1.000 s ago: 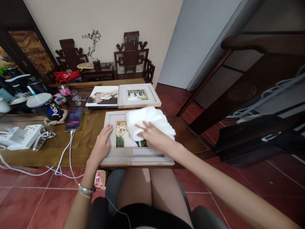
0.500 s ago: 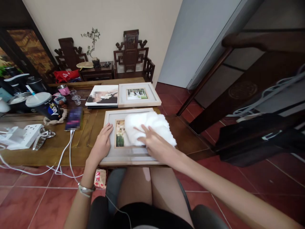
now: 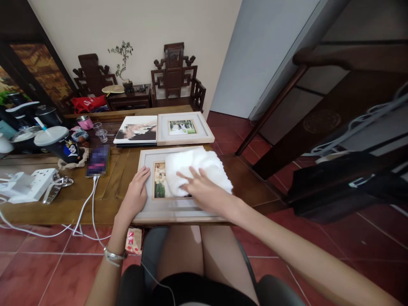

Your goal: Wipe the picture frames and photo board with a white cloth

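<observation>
Soft, even daylight is filling the room, while the cabinet (image 3: 30, 70) at left is sitting in gloom. A pale sheen is lying on the picture frame (image 3: 178, 211) (along its near edge), and straight lines are bowing near the borders.

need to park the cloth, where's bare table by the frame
Bare wood right of the near frame, out to the table corner, and a narrower strip between frame and phone. Left end is crowded: power strip, big cup.
</observation>
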`<state>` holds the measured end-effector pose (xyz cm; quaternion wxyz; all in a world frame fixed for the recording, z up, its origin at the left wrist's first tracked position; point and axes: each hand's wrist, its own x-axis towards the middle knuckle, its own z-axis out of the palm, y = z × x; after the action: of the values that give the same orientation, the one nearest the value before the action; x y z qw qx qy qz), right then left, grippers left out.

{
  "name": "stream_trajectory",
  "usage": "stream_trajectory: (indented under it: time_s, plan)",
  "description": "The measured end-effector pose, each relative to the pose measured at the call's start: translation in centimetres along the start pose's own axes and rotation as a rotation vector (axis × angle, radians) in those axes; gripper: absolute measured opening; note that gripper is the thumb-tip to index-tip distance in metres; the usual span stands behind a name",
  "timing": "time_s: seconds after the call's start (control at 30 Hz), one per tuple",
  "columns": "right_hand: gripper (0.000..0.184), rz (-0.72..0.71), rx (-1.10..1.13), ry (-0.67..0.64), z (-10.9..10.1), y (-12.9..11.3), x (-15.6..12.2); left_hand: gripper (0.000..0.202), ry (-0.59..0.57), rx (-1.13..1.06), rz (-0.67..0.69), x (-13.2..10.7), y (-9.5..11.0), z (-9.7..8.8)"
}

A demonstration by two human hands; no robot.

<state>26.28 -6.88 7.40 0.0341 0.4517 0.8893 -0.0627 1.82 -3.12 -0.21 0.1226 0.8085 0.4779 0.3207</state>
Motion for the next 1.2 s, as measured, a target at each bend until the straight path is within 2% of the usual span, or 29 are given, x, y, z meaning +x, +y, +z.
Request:
stream_trajectory:
  time_s: [0.17, 0.27, 0.37, 0.47, 0.57, 0.63, 0.73, 0.8, 0.9, 1.07, 1.13, 1.2]
  plan:
    - [0.051, -0.119, 0.217, -0.138, -2.4, -2.9, -5.0, 0.046, -0.005, -0.004, -0.014, 0.0, 0.2, 0.0]
    - [0.055, -0.131, 0.289, -0.104, -2.0, -3.5, -5.5, 0.047, -0.008, -0.018, -0.012, 0.0, 0.2, 0.0]
    - [0.062, -0.099, 0.278, -0.002, -0.2, -2.6, -4.1, 0.048, -0.019, -0.021, -0.011, 0.0, 0.0, 0.0]
    - [0.063, -0.033, 0.168, 0.161, 1.5, -0.3, -1.4, 0.048, -0.025, -0.024, -0.007, -0.1, -0.1, -0.1]
    - [0.061, 0.063, 0.042, 0.294, 2.0, 2.6, 1.7, 0.048, -0.032, -0.025, -0.010, -0.1, -0.1, -0.1]
    - [0.059, 0.104, -0.021, 0.313, 1.8, 4.0, 3.4, 0.048, -0.031, -0.024, -0.016, 0.0, -0.1, -0.2]
    - [0.055, 0.095, -0.084, 0.249, 1.4, 4.4, 4.5, 0.047, -0.024, -0.035, -0.018, 0.0, 0.0, -0.3]
    - [0.053, 0.070, -0.091, 0.172, 1.2, 3.7, 4.0, 0.046, -0.022, -0.043, -0.024, 0.0, 0.1, -0.3]
    - [0.056, 0.022, -0.048, 0.062, 0.6, 1.8, 1.6, 0.046, -0.011, -0.042, -0.034, 0.0, 0.1, -0.1]
    - [0.058, -0.106, 0.151, -0.117, -1.8, -1.8, -4.0, 0.046, 0.003, -0.021, -0.021, -0.1, 0.1, 0.1]
    - [0.055, -0.133, 0.231, -0.159, -2.4, -2.8, -5.2, 0.046, 0.003, -0.024, -0.016, -0.1, 0.1, 0.1]
    - [0.056, -0.131, 0.270, -0.146, -2.2, -3.3, -5.4, 0.047, 0.006, -0.028, -0.021, -0.1, 0.1, 0.1]
